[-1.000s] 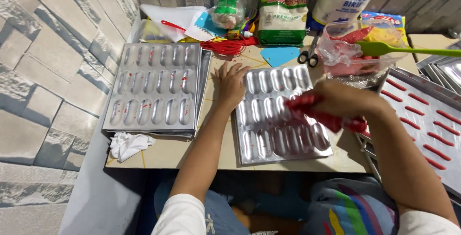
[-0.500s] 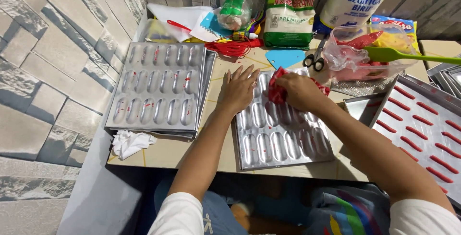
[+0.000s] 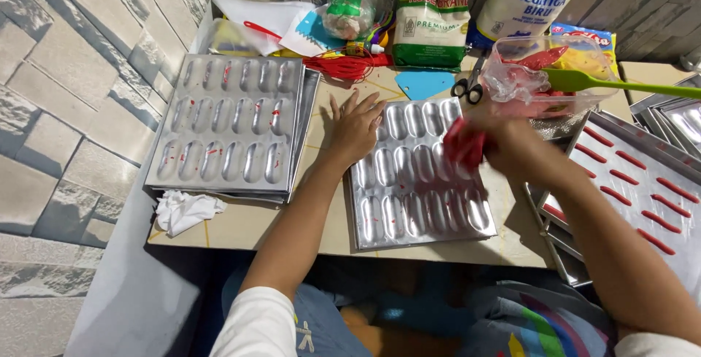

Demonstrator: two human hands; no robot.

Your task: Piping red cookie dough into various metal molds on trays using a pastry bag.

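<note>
Your left hand (image 3: 355, 128) lies flat with fingers spread, pressing on the upper left corner of the metal mould tray (image 3: 416, 174) that sits in the middle of the worktop (image 3: 248, 225). Your right hand (image 3: 511, 145) is closed around a red cloth (image 3: 463, 144), blurred, held over the tray's upper right cavities. A second mould tray (image 3: 226, 127) with red smears rests to the left, well apart from your hands, with a crumpled white tissue (image 3: 186, 211) just below it. To the right, a tray with red piped strips (image 3: 642, 189) sits beside your forearm, and a clear plastic tub (image 3: 555, 72) with a green spatula (image 3: 621, 83) stands behind.
</note>
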